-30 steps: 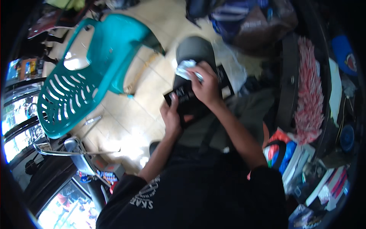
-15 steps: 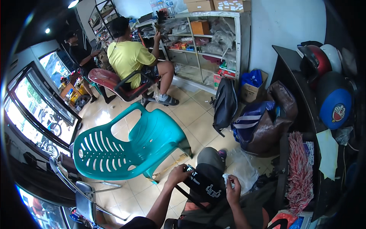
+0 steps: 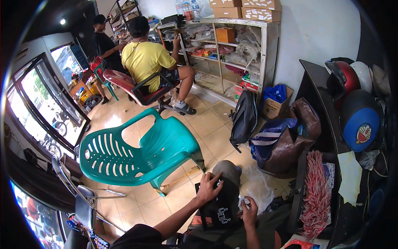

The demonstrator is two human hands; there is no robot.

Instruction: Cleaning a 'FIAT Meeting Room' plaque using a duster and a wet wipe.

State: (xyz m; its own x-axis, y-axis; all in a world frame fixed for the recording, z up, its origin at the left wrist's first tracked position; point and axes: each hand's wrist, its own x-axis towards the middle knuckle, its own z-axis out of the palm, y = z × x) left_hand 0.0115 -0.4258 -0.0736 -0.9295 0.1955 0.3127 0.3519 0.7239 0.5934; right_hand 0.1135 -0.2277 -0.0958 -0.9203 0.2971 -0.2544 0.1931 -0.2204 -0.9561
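Observation:
A black cloth item with white print point(image 3: 219, 209), seemingly a bag, lies over my lap and knee. My left hand point(image 3: 209, 187) rests on its upper part, fingers spread and pressed to the cloth. Beside the cloth's right edge, my right hand point(image 3: 249, 211) pinches a small crumpled white piece point(image 3: 242, 201), too small to name exactly. My grey-covered knee point(image 3: 227, 168) shows just past the cloth.
A green plastic chair point(image 3: 166, 137) stands ahead on the tiled floor. Clear plastic point(image 3: 257, 186) lies right of my knee, near a brown bag point(image 3: 286, 151) and a black backpack point(image 3: 243, 120). A red-white fluffy duster point(image 3: 316, 195) is at right. A seated person point(image 3: 149, 62) holds a dark feather duster.
My left hand has moved right and up from the cloth's corner and now lies spread on it. The right hand, still pinching the white piece, has shifted slightly down and left.

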